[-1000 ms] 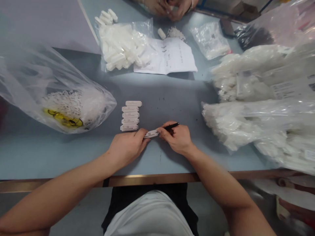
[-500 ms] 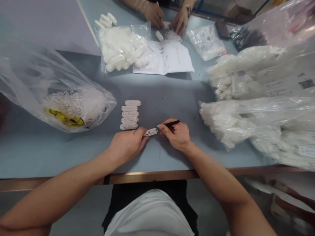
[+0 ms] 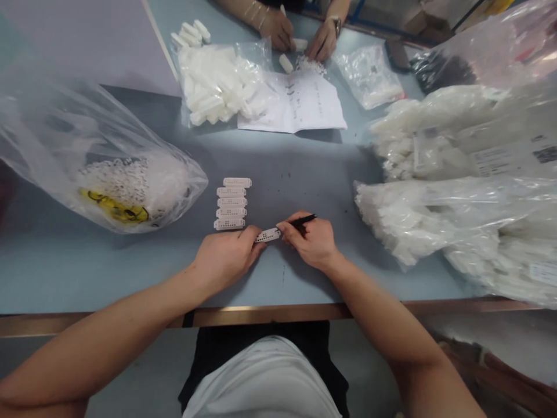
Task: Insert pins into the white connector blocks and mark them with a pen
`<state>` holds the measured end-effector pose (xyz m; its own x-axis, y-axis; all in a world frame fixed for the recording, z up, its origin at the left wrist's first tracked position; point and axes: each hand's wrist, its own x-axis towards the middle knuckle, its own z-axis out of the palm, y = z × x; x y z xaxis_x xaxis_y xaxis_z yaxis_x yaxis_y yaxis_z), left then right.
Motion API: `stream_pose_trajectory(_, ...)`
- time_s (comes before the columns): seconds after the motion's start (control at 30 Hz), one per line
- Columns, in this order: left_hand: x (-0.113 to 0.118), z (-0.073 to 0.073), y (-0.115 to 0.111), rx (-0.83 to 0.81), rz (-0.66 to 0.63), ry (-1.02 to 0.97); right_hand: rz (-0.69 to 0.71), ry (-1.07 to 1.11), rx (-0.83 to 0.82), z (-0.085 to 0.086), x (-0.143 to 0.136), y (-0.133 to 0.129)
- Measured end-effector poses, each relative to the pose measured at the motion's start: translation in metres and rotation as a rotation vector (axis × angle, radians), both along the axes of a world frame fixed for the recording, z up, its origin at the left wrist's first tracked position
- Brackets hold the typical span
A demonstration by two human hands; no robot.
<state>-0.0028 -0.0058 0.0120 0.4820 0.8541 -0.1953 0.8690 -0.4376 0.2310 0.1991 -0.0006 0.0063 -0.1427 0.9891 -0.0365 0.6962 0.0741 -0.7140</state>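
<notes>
Near the table's front edge, my left hand (image 3: 230, 255) is closed on the left end of a small white perforated plastic strip (image 3: 268, 235). My right hand (image 3: 311, 241) pinches a slim black pointed tool (image 3: 303, 220); whether it is tweezers or a pen I cannot tell. The fingertips of that hand are at the strip's right end, and the tool's working tip is hidden there. Beyond my left hand, several similar white strips (image 3: 231, 202) lie flat in a stacked column, their rows of holes facing up.
At left stands a clear bag (image 3: 174, 191) of small white parts with a yellow piece. Bulky plastic bags (image 3: 400, 215) line the right. Across the table, a co-worker's hands (image 3: 281, 29) work beside a paper sheet (image 3: 300, 110) and a bag of white pieces (image 3: 217, 81).
My right hand has moved slightly left, bringing its fingertips and the black tool up to the strip's right end. My left hand keeps its hold.
</notes>
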Motion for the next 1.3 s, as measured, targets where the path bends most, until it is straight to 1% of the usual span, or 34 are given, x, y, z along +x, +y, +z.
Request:
stream_pose_trajectory(0.13, 0.0001, 0.0009, 0.0002, -0.005, -0.003, -0.008, 0.01, -0.057, 0.024, -0.0004, -0.003, -0.0006)
stream_pose_trajectory(0.3, -0.0005, 0.002, 0.0001, -0.028, 0.004, -0.019, 0.036, -0.113, 0.107, -0.0029, -0.0069, -0.0024)
stream_pose_trajectory(0.37, -0.0006, 0.0015, -0.0001, -0.027, 0.007, -0.035, 0.023, -0.082, 0.085, -0.004, -0.0058, -0.0027)
stream_pose_trajectory(0.5, -0.0005, -0.0001, -0.0006, -0.013, 0.012, -0.036, -0.056, 0.08, 0.016, -0.0039, -0.0019, -0.0035)
stream_pose_trajectory(0.6, -0.0004, -0.0004, -0.0005, 0.002, 0.002, -0.007, -0.062, 0.114, 0.012, -0.0019, -0.0017, -0.0039)
stream_pose_trajectory(0.83, -0.0003, 0.0012, -0.0005, 0.017, -0.008, 0.005, -0.017, 0.093, 0.017, -0.0021, -0.0033, -0.002)
stream_pose_trajectory(0.97, -0.0004, 0.0016, -0.0006, 0.013, -0.011, 0.002, -0.008, 0.046, 0.002, -0.0033, -0.0025, -0.0009)
stream_pose_trajectory(1.3, -0.0015, -0.003, -0.0011, 0.025, -0.006, -0.001, 0.033, -0.067, 0.032, -0.0018, -0.0062, 0.0009)
